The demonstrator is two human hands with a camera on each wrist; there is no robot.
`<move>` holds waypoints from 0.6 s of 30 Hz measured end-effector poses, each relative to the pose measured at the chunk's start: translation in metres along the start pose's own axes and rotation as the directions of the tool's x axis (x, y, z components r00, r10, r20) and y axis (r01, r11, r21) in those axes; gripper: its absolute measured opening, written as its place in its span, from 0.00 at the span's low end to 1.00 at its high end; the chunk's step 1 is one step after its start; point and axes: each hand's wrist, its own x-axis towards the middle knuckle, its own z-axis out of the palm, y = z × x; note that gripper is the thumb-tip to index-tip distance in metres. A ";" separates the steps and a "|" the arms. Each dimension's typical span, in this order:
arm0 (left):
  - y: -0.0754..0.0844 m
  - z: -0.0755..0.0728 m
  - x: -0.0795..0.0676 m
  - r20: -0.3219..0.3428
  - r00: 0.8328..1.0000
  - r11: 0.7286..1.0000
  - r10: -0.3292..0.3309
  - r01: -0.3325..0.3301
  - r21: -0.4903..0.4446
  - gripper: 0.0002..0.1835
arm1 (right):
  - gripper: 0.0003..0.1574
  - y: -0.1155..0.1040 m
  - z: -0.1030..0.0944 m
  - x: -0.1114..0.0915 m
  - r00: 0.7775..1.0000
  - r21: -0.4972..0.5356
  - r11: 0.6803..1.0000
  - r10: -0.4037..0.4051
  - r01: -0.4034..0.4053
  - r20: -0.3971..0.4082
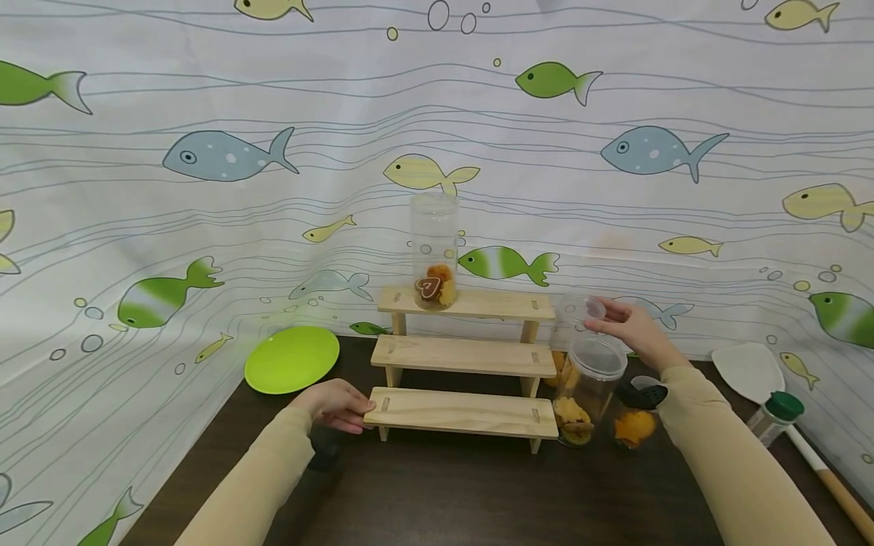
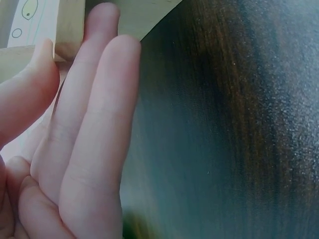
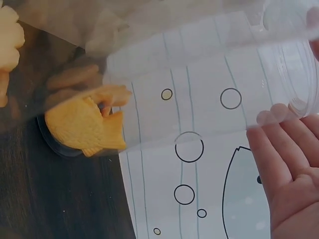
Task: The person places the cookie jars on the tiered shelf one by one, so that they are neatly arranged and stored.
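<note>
My left hand [image 1: 339, 404] is at the left end of the lowest step of a three-step wooden stand [image 1: 464, 410]. In the left wrist view, the thumb and fingers [image 2: 99, 129] pinch the stand's corner [image 2: 70, 30]. Behind the front jar at the right, my right hand [image 1: 635, 326] grips the top of a clear jar [image 1: 573, 309]. Its fingers curl at the rim in the right wrist view, and a yellow fish-shaped cake [image 3: 82, 124] shows through the clear wall. A tall clear jar [image 1: 434, 235] with cookies stands on the top step.
Right of the stand are a lidded jar [image 1: 592, 379] of cookies and a small container [image 1: 635, 427] with orange pieces. Farther right lie a green-capped shaker [image 1: 776, 415] and a white spatula [image 1: 749, 370]. A lime-green plate [image 1: 292, 359] is at the left, against the fish-print backdrop [image 1: 328, 98].
</note>
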 end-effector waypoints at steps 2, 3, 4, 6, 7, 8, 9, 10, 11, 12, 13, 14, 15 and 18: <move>0.000 0.000 0.000 -0.001 1.000 1.000 0.001 -0.001 -0.002 0.17 | 0.47 -0.001 0.000 -0.001 1.000 0.008 1.000 0.006 -0.006 -0.015; 0.000 0.000 0.000 0.000 1.000 1.000 0.003 -0.003 -0.001 0.17 | 0.47 -0.001 0.000 -0.002 1.000 0.009 1.000 0.011 -0.010 -0.023; 0.000 0.000 0.000 -0.001 1.000 1.000 0.004 -0.004 -0.001 0.17 | 0.47 -0.002 0.000 -0.002 0.999 0.009 1.000 0.014 -0.013 -0.029; 0.000 0.000 0.001 -0.003 1.000 1.000 0.006 -0.006 0.002 0.17 | 0.48 -0.003 0.000 -0.002 0.999 0.007 1.000 0.016 -0.016 -0.040; 0.000 0.000 0.001 -0.003 1.000 1.000 0.009 -0.009 0.005 0.17 | 0.48 -0.003 0.001 -0.003 0.999 0.006 1.000 0.016 -0.016 -0.045; 0.000 0.001 0.002 -0.005 1.000 1.000 0.011 -0.010 0.007 0.16 | 0.47 -0.003 0.000 -0.003 0.999 0.007 1.000 0.015 -0.015 -0.049; -0.001 0.001 0.002 -0.007 1.000 1.000 0.011 -0.011 0.005 0.16 | 0.47 -0.003 0.000 -0.003 0.999 0.008 1.000 0.015 -0.014 -0.052; -0.001 0.001 0.002 -0.010 1.000 1.000 0.010 -0.010 0.003 0.16 | 0.48 -0.003 0.000 -0.004 0.998 0.008 1.000 0.014 -0.013 -0.059; -0.001 0.001 0.002 -0.013 1.000 1.000 0.010 -0.010 0.001 0.16 | 0.48 -0.004 0.000 -0.004 0.998 0.015 1.000 0.012 -0.011 -0.064; -0.002 0.001 0.002 -0.014 1.000 1.000 0.011 -0.011 -0.002 0.16 | 0.48 -0.004 0.000 -0.005 0.998 0.018 1.000 0.011 -0.010 -0.070; -0.002 0.002 0.003 -0.014 1.000 1.000 0.013 -0.013 -0.004 0.16 | 0.48 -0.004 0.000 -0.005 0.997 0.021 1.000 0.015 -0.014 -0.077; -0.003 0.002 0.003 -0.016 1.000 1.000 0.013 -0.013 -0.008 0.16 | 0.49 -0.005 -0.001 -0.006 0.996 0.024 1.000 0.017 -0.015 -0.082; -0.003 0.002 0.003 -0.017 1.000 1.000 0.014 -0.014 -0.012 0.16 | 0.49 -0.005 -0.001 -0.007 0.995 0.024 1.000 0.020 -0.018 -0.094; -0.004 0.003 0.003 -0.020 1.000 1.000 0.020 -0.020 -0.020 0.16 | 0.50 -0.007 -0.003 -0.009 0.991 0.014 0.999 0.032 -0.030 -0.130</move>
